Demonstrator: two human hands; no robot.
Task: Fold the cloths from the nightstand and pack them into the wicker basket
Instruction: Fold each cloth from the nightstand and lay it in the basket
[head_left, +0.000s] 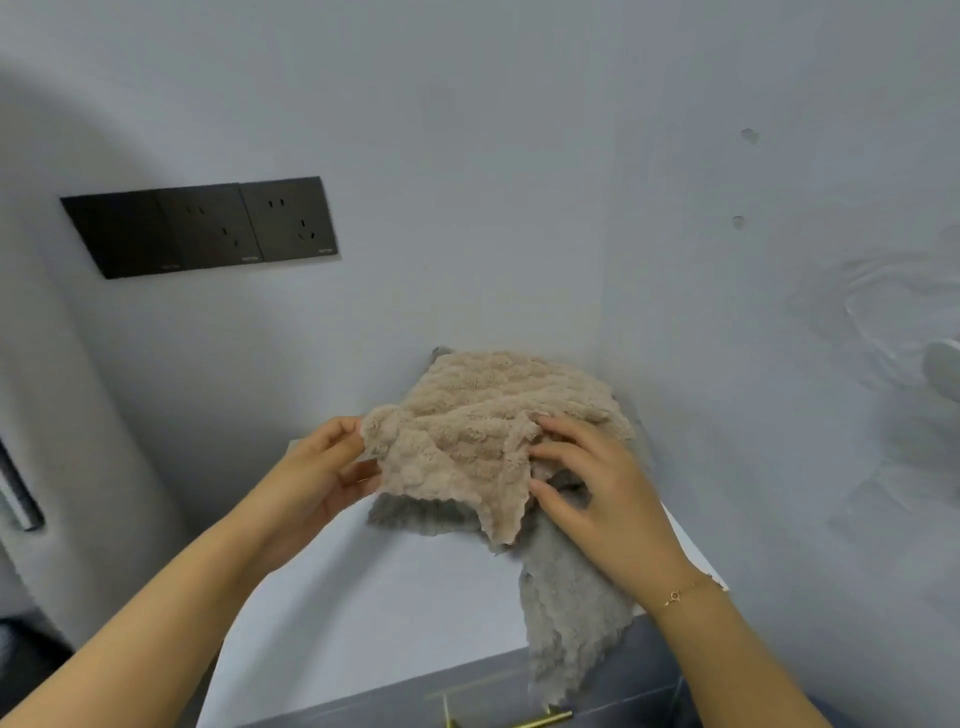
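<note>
A beige cloth (467, 441) of fluffy, ridged fabric is held up over the white top of the nightstand (363, 613), in the corner where two pale walls meet. Its far part lies bunched against the corner, while its near part is lifted and spread between the two hands, with one wavy-edged corner drooping downward. The left hand (322, 467) pinches the cloth's left edge, thumb on top and fingers curled beneath it. The right hand (587, 483) is on the cloth's right edge, fingers bent and spread over the fabric and thumb pressed against its side; a thin gold bracelet (685, 590) circles that wrist. Under the beige cloth lies a grey cloth (566, 613) of the same plush texture, partly on the surface and partly trailing over the front edge, down across the dark grey drawer front (649, 670). A brass handle (514, 719) shows at the bottom of that front. On the wall to the left, a row of dark socket plates (208, 228) is mounted. At the far left stands a padded light-grey headboard (78, 415).
</note>
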